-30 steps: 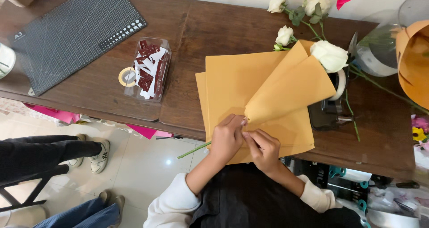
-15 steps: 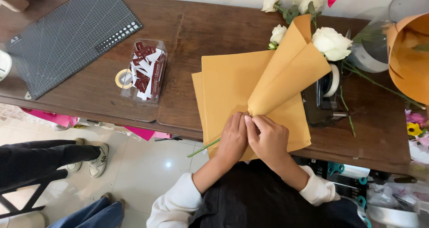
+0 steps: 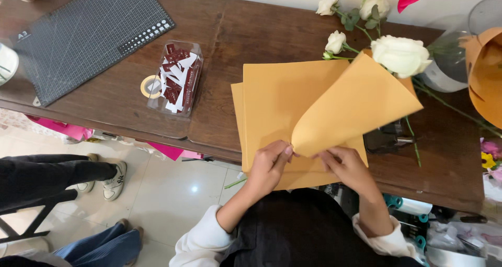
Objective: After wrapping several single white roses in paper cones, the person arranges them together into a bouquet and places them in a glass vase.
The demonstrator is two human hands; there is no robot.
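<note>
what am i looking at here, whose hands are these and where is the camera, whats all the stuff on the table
There is no machine here. The camera sits on a person's head and looks down, so the two bare hands at the bottom are that person's own. The left hand and the right hand pinch the lower tip of a sheet of tan wrapping paper rolled into a cone around a white rose. More flat tan sheets lie beneath on the brown wooden table. To the left are a clear box of small labels, a tape roll and a grey cutting mat. Loose white roses lie farther back.
</note>
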